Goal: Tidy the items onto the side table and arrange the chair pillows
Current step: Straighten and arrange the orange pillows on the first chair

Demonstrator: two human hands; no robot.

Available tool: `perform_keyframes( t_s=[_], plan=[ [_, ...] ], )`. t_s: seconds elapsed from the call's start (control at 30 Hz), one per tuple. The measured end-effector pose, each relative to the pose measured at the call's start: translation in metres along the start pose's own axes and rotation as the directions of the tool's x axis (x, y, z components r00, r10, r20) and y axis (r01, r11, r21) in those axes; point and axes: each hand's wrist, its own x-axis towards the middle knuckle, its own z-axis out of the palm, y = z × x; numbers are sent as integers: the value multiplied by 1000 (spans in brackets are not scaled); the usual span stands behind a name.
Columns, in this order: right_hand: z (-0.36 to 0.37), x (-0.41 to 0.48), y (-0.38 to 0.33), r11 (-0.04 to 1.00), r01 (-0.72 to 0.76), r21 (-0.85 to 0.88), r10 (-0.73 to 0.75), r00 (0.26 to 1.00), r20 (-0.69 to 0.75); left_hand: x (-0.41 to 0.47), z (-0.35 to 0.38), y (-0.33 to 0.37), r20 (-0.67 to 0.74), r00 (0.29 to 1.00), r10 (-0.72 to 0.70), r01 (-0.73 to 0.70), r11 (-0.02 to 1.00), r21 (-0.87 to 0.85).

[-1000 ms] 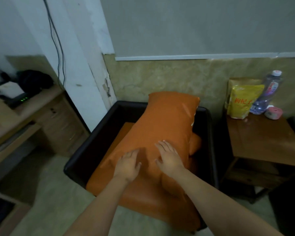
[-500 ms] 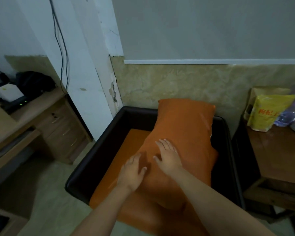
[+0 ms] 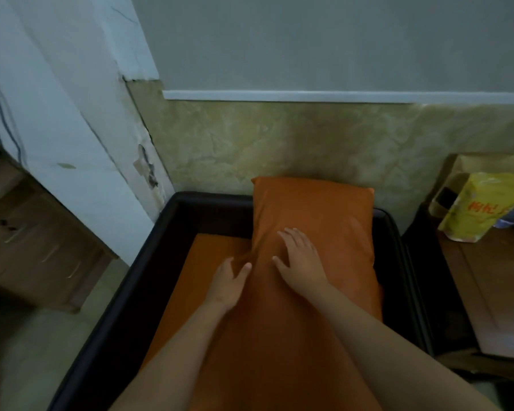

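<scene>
An orange pillow [image 3: 315, 209] leans against the back of the black chair [image 3: 166, 226], over the orange seat cushion [image 3: 208, 247]. My right hand [image 3: 301, 262] lies flat on the pillow's front, fingers spread. My left hand [image 3: 230, 280] presses against the pillow's lower left edge, where the fabric creases; its fingers are slightly apart. At the right edge, the wooden side table [image 3: 493, 295] carries a yellow bag [image 3: 472, 215] in front of a brown paper bag [image 3: 469, 167].
A wooden cabinet with drawers [image 3: 36, 250] stands at the left, beside a white wall column [image 3: 80, 129]. Pale floor [image 3: 27, 360] lies between the cabinet and the chair. The tan wall runs right behind the chair.
The view has moved closer and to the left. The pillow has been pushed upright against the chair back; both hands have slid with it, staying on its front.
</scene>
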Motion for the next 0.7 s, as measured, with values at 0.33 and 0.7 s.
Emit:
perform_keyframes(
  t_s=[0.33,0.7],
  plan=[
    [2,-1,35,993,-49,-107,43,998,-51,36,21,-1,294,945,-146,205,961,-183],
    [2,-32,30,940,-333,-76,319,936,-151,37,13,-20,394,891,-225,350,894,-280]
  ],
)
